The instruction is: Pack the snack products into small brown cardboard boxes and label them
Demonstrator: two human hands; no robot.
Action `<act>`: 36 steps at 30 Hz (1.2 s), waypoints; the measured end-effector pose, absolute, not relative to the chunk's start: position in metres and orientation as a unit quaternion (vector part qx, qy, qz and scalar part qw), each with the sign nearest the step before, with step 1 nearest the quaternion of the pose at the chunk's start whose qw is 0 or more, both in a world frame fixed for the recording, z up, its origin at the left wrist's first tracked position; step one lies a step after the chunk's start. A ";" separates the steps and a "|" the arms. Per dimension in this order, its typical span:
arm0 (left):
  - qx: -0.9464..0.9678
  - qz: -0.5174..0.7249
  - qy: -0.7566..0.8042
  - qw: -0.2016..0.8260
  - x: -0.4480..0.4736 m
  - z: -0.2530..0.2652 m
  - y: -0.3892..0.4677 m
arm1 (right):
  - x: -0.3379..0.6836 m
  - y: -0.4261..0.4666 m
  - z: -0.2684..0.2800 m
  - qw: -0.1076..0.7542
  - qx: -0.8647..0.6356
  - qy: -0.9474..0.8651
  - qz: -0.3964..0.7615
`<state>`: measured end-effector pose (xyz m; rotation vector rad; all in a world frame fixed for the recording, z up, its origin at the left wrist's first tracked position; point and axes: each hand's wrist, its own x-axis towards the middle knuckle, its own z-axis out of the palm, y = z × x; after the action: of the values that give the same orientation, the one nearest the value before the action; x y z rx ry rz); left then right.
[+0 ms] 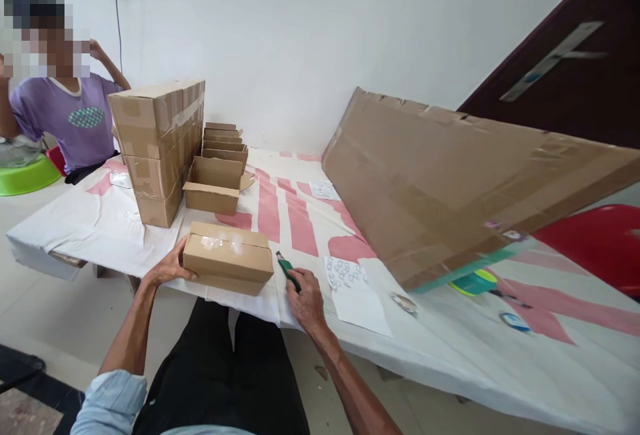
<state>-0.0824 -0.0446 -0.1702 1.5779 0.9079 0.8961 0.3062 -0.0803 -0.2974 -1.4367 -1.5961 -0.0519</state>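
A closed cardboard box lies near the table's front edge, with pieces of clear tape on its top. My left hand grips the box's left end, thumb on the near side; some of its fingers are hidden behind the box. To the right of the box, my right hand is wrapped around a green utility knife, whose tip points toward the box without touching it. Just behind the box stands an open cardboard box with its flaps up.
Stacked taped boxes stand at left, with more open boxes behind. A large cardboard sheet leans at right. A paper sheet, tape roll and teal container lie on the table. Another person sits at far left.
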 end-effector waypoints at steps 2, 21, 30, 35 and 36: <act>0.659 0.379 0.379 0.528 -0.081 -0.171 -0.048 | 0.302 -0.082 -0.285 0.491 -0.582 -0.648 -0.004; 0.716 0.471 0.390 0.336 -0.037 -0.164 -0.097 | 0.288 -0.092 -0.221 0.554 -0.597 -0.499 0.296; 0.718 0.498 0.400 0.277 -0.022 -0.147 -0.109 | 0.290 -0.095 -0.207 0.536 -0.616 -0.516 0.261; 0.734 0.498 0.398 0.235 -0.007 -0.135 -0.110 | 0.267 -0.104 -0.123 0.555 -0.536 -0.636 0.027; 0.738 0.497 0.398 0.225 -0.003 -0.132 -0.110 | 0.258 -0.106 -0.103 0.539 -0.495 -0.682 -0.018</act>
<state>-0.0028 -0.1099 -0.1324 2.0347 1.0974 1.3698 0.2583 -0.1061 -0.1031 -1.1763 -1.6214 -0.0423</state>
